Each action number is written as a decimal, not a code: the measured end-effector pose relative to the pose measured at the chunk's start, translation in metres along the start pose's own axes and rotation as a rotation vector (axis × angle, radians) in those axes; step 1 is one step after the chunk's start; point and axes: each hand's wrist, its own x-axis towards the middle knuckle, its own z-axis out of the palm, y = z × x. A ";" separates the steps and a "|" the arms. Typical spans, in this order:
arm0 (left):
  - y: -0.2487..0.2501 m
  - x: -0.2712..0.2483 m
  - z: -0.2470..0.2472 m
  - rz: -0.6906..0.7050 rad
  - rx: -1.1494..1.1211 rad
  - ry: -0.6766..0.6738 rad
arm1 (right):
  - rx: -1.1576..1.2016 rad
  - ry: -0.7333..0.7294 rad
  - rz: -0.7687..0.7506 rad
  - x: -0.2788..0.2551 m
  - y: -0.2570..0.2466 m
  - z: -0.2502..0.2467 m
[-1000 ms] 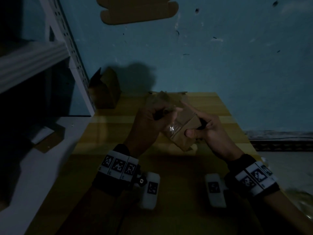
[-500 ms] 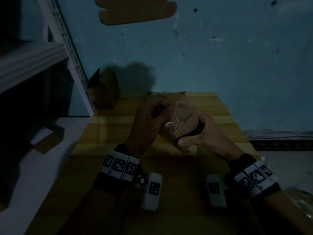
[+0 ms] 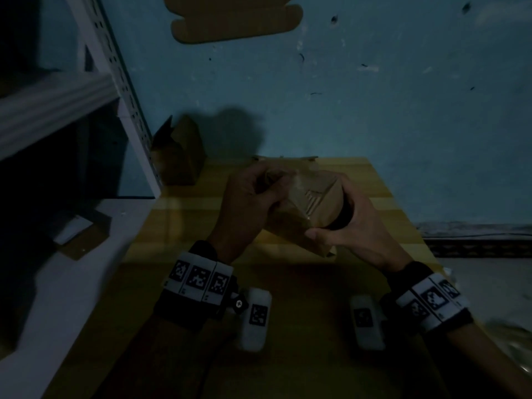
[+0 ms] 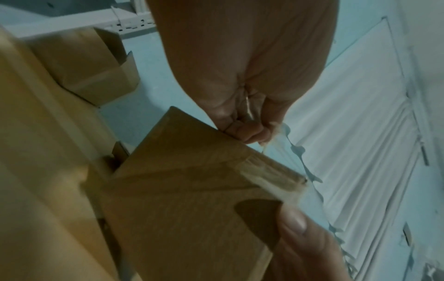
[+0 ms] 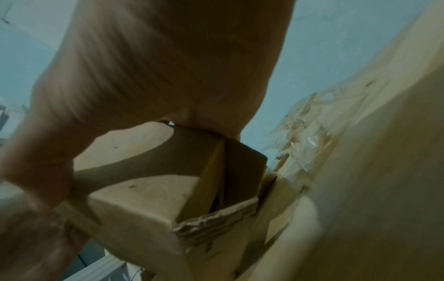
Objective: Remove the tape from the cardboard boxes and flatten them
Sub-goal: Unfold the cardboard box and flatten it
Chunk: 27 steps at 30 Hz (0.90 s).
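A small brown cardboard box [image 3: 312, 210] is held tilted above the yellow table [image 3: 288, 312] between both hands. My left hand [image 3: 276, 191] is at its upper left corner. In the left wrist view its curled fingers [image 4: 247, 131] pinch a strip of clear tape [image 4: 281, 144] that runs down to the box's torn corner [image 4: 276, 171]. My right hand [image 3: 349, 203] wraps the box's right side, thumb on the near face. The right wrist view shows the box [image 5: 144, 197] under the palm, with a ragged torn edge [image 5: 211, 218].
An open cardboard box [image 3: 178, 154] stands at the table's back left by a metal shelf post [image 3: 121, 82]. Another box edge [image 3: 288, 159] shows behind the hands. Flat cardboard [image 3: 236, 21] lies beyond. Crumpled clear tape [image 5: 300, 136] lies to the right.
The box has been turned and lifted a little, one corner now upward. My left hand has moved in toward the box's corner, and my right hand has wrapped further round its right side.
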 end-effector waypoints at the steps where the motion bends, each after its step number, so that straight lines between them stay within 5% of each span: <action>1: 0.000 0.000 -0.001 -0.009 -0.010 -0.006 | 0.002 -0.005 0.004 0.000 -0.001 0.001; 11: 0.003 -0.002 -0.006 -0.098 -0.115 -0.039 | 0.072 -0.020 0.041 0.000 0.001 -0.002; 15: 0.009 -0.001 -0.009 -0.001 0.075 -0.052 | 0.063 0.002 0.038 -0.002 -0.001 -0.001; 20: 0.015 -0.002 -0.016 -0.044 0.059 -0.274 | 0.147 0.032 0.065 -0.002 0.000 -0.002; 23: 0.016 -0.003 -0.013 0.016 0.335 -0.365 | 0.228 0.090 0.067 -0.001 0.003 -0.003; 27: 0.011 -0.004 -0.002 0.220 0.650 -0.317 | 0.253 0.102 0.061 0.001 0.001 0.001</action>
